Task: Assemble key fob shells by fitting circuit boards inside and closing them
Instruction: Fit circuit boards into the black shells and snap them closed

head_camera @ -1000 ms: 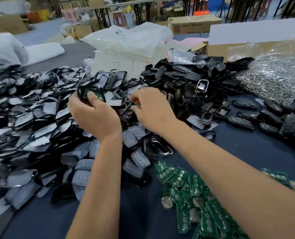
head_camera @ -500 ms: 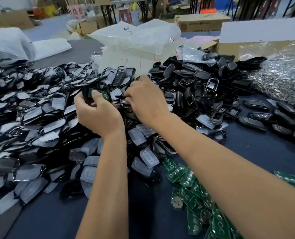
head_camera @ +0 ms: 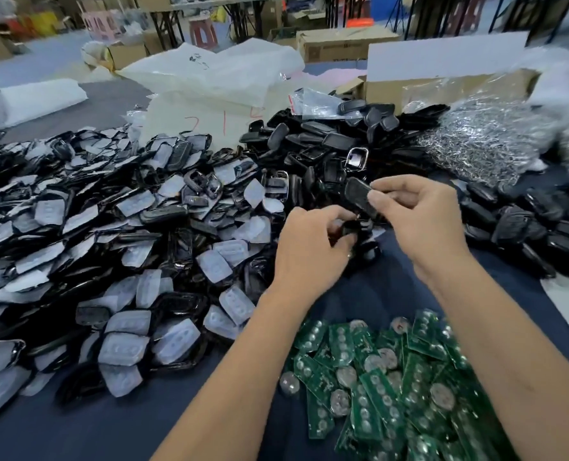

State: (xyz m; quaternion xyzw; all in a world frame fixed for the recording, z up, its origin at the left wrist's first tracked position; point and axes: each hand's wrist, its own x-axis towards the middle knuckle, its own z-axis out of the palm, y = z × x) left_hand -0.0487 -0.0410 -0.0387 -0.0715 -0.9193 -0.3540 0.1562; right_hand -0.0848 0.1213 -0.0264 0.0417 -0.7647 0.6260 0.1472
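**Hands at shell pile, two black parts held**

Shell halves with pale button pads (head_camera: pixel 126 347) heaped at far left on dark table cloth (head_camera: pixel 143 424). Left hand (head_camera: pixel 309 251), centre: fingers curled around a small black shell part (head_camera: pixel 349 227); contents not discernible. Black cover shell (head_camera: pixel 359 197) just above it, tilted, pinched between thumb and fingertips of right hand (head_camera: pixel 416 214). Green circuit boards (head_camera: pixel 376 377) with coin cells piled near, below both forearms. Black shells (head_camera: pixel 526 227) heaped at right.

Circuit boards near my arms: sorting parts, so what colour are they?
Green circuit boards, clearest in the head view.
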